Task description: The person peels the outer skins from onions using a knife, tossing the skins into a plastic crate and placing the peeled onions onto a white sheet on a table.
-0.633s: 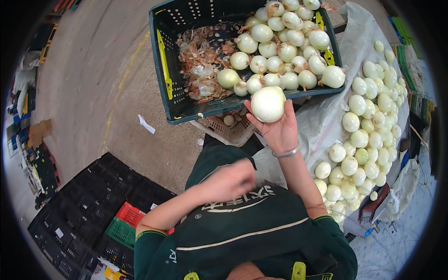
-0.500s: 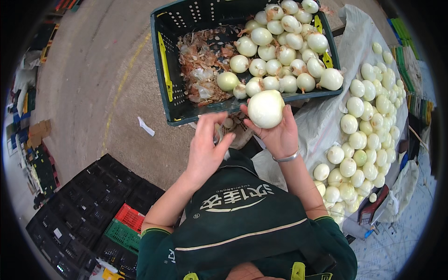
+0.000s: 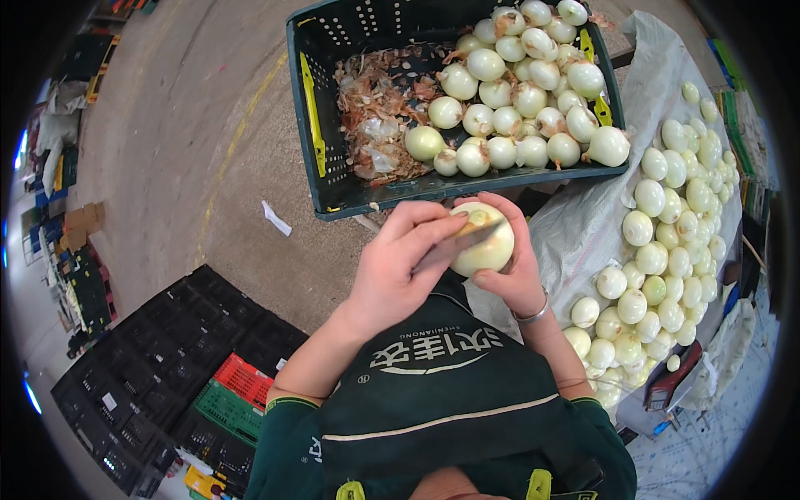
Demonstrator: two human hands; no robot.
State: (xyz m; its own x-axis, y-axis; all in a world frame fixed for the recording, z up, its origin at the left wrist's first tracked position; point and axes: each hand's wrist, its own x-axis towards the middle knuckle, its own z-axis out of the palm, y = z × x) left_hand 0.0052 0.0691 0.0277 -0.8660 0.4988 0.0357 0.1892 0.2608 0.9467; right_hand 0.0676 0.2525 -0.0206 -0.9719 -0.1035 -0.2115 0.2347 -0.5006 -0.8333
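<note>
My left hand (image 3: 392, 271) is closed around a small knife, its handle hidden inside the fingers. The knife's blade (image 3: 458, 245) lies across the top of a peeled white onion (image 3: 493, 255), by its brownish end. That onion rests in my right hand (image 3: 520, 279), whose fingers curl round its far and right sides; a bracelet circles the wrist. Just beyond both hands stands a dark green crate (image 3: 467, 185). In its right part are several pale onions (image 3: 529, 100), some with brown ends, and brown papery skins (image 3: 377, 117) fill the left part.
On the right, a heap of peeled onions (image 3: 667, 242) lies on a white woven sheet (image 3: 575, 242). Black crates (image 3: 158, 375) stand at the lower left, beside a red crate (image 3: 243, 379) and a green crate (image 3: 229, 411). A white scrap (image 3: 276, 218) lies on the floor.
My right hand has lowered the onion slightly and turned it so a brownish end shows. My left hand has come right, bringing the knife blade onto the onion.
</note>
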